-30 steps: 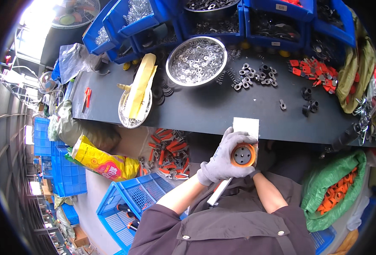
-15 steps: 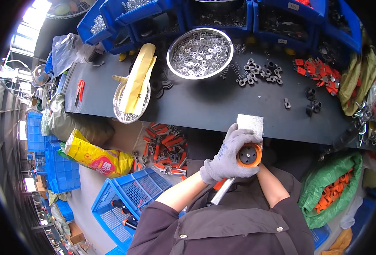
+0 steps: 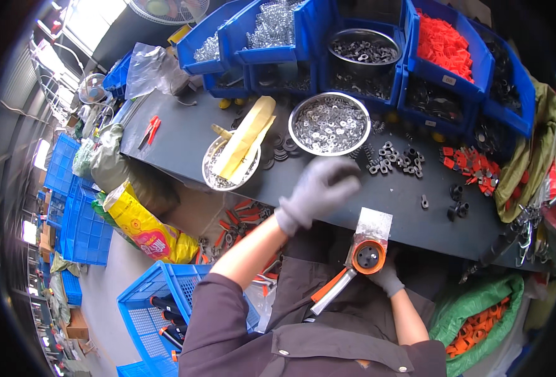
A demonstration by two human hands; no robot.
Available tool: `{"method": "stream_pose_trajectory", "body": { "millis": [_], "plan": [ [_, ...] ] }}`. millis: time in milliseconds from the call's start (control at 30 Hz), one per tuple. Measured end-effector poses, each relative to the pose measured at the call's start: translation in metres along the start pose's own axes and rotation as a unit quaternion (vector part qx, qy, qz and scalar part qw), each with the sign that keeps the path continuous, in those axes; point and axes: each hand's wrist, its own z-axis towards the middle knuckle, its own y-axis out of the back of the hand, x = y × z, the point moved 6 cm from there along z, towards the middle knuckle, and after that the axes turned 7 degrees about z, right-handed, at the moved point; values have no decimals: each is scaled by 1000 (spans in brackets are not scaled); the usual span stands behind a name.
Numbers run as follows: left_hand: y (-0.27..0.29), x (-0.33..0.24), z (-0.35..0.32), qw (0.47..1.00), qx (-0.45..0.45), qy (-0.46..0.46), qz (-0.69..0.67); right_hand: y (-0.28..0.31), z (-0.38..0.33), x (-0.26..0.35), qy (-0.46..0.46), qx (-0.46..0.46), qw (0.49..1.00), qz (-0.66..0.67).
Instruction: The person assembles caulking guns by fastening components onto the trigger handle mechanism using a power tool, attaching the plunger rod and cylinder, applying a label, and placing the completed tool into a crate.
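My left hand (image 3: 322, 191), in a grey glove and smeared by motion, hovers over the table's front edge, just below the steel bowl of washers (image 3: 329, 125). Its fingers look bent, but the blur hides whether they hold anything. Held in front of my body is a hand tool (image 3: 369, 256) with a flat metal plate, an orange ring around a black disc, and orange and silver handles slanting down to the left. Gloved as well, my right hand (image 3: 388, 276) grips this tool from behind on the right; the tool hides most of its fingers.
A smaller bowl (image 3: 212, 179) with folded yellow paper across it stands left of the washers. Metal nuts (image 3: 396, 160), black sleeves and orange clips (image 3: 469, 166) lie to the right. Blue parts bins (image 3: 271, 53) line the back. A blue crate (image 3: 158, 308) and green sack (image 3: 479, 314) flank me.
My left hand has let go of the tool and moved up and left toward the bowl. The right hand keeps the tool. The view has shifted, bringing more of the bins into sight.
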Motion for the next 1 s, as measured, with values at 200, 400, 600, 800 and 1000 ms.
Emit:
{"method": "stream_pose_trajectory", "body": {
  "millis": [200,400,600,800,1000],
  "plan": [
    [32,65,81,913,-105,39,393,25,-46,5,39,-87,994,45],
    [37,73,68,920,-82,80,374,128,-78,64,165,-288,914,233],
    [36,61,70,924,-137,8,357,276,-57,34,94,-651,753,21],
    [23,7,53,983,-69,68,158,392,-27,-95,70,-816,574,30],
    [-10,-102,-49,896,313,241,-202,431,-18,-191,-25,-766,586,264]
  ]
}}
